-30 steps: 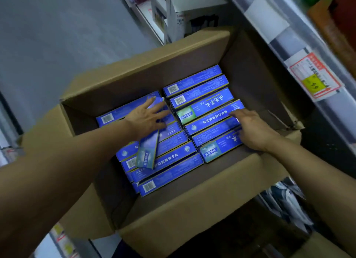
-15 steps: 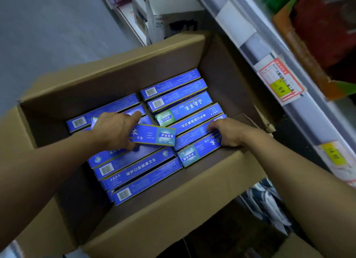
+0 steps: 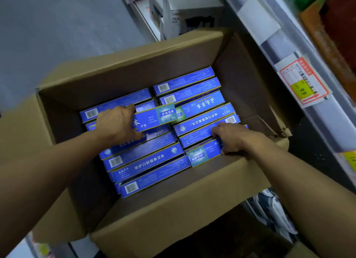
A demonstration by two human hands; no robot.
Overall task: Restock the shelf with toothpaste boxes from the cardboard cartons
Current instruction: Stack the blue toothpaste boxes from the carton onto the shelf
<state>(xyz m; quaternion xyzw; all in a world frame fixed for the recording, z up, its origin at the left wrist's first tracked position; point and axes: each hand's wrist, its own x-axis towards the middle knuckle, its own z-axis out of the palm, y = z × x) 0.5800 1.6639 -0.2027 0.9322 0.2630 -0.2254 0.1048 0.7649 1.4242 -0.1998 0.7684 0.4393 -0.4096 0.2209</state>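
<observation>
Toothpaste boxes [image 3: 152, 159] lie packed in two rows inside the open cardboard carton [image 3: 134, 65], which sits beside the shelf edge [image 3: 289, 51] with its price tag [image 3: 303, 80]. My left hand [image 3: 117, 123] grips one blue box [image 3: 154, 118], held above the left row. My right hand [image 3: 234, 139] curls its fingers over the nearest boxes in the right row.

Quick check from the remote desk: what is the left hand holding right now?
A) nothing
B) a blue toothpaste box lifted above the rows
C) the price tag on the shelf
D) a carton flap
B: the left hand grips one blue toothpaste box, raised and angled across the packed rows in the carton.
</observation>
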